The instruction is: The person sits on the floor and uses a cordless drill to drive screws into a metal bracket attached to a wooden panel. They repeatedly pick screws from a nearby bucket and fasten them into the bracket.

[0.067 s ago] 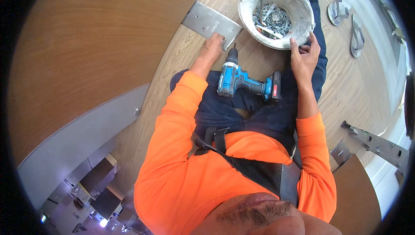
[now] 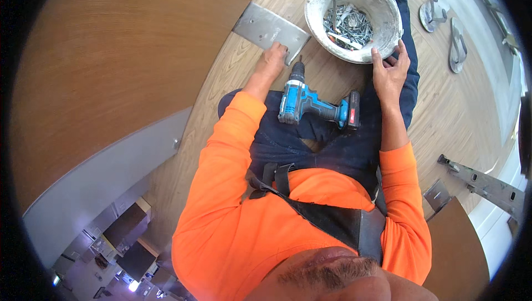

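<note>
My left hand [image 2: 271, 61] is closed at the near edge of a grey metal plate [image 2: 265, 26] with small holes, which juts from the end of a brown wooden panel. Its fingertips are partly hidden. My right hand [image 2: 391, 75] grips the near right rim of a whitish, stained bucket [image 2: 382, 14], thumb and fingers at the edge. Inside the bucket lies a heap of screws [image 2: 352, 26] with some white and orange bits. A blue and black cordless drill [image 2: 302, 98] rests across my lap, its bit pointing toward the plate.
The large wooden panel [image 2: 127, 51] with a grey edge fills the left. Flip-flops [image 2: 457, 46] lie on the wood-look floor [image 2: 449, 112] at the far right. A metal bar [image 2: 487, 184] with slots and another wooden panel [image 2: 457, 245] are at the lower right.
</note>
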Motion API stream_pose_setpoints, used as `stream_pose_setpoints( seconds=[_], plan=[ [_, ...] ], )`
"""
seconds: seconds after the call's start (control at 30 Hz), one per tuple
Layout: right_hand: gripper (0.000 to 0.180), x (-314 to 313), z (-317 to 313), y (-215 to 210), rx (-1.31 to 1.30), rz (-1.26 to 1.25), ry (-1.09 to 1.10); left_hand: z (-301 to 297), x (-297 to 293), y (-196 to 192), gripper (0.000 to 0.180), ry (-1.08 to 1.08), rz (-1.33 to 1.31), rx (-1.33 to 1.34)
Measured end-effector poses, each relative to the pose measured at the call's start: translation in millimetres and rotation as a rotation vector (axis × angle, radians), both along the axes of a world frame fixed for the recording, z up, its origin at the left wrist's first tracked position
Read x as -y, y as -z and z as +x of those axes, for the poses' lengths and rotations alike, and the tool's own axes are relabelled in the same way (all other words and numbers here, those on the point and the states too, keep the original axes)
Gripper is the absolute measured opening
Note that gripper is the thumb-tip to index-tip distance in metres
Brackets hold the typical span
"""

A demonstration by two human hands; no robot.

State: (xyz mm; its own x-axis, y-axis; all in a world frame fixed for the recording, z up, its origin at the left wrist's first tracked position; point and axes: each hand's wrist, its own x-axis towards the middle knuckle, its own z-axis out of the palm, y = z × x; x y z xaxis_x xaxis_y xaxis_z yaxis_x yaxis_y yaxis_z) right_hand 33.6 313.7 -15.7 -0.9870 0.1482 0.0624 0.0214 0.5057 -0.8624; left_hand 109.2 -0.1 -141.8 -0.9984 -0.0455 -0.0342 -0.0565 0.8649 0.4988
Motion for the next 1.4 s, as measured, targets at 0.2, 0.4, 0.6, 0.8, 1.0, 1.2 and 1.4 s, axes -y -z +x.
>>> stream_pose_setpoints(
  seconds=[0.2,0.4,0.6,0.8,1.0,1.2,1.4],
  plan=[
    [0.066,21.7,11.3,3.3,0.610,-0.899,0.028,0.3,-1.3,-1.6,0.015,0.051,-0.111,0.055],
    [0.040,35.9,-16.5,52.4,0.726,-1.244,0.004,4.3,0.4,3.2,0.016,-0.069,0.021,0.024],
    [0.043,52.2,-55.2,48.8,0.600,-1.251,-0.084,1.7,1.2,3.5,0.016,-0.098,0.103,-0.034],
    [0.084,51.8,1.6,25.3,0.845,-0.572,-0.473,-0.2,3.4,6.0,0.020,-0.096,0.037,-0.015],
    [0.103,58.3,55.9,-23.6,0.430,0.448,-1.334,3.6,3.3,3.8,0.025,-0.142,0.086,-0.018],
    [0.118,60.8,67.8,-6.7,0.326,0.550,-1.331,0.3,-0.7,0.2,0.035,-0.235,0.181,0.011],
    [0.115,59.5,64.8,-6.2,0.325,0.530,-1.347,3.1,6.7,-1.9,0.024,-0.075,0.074,0.004]
  ],
)
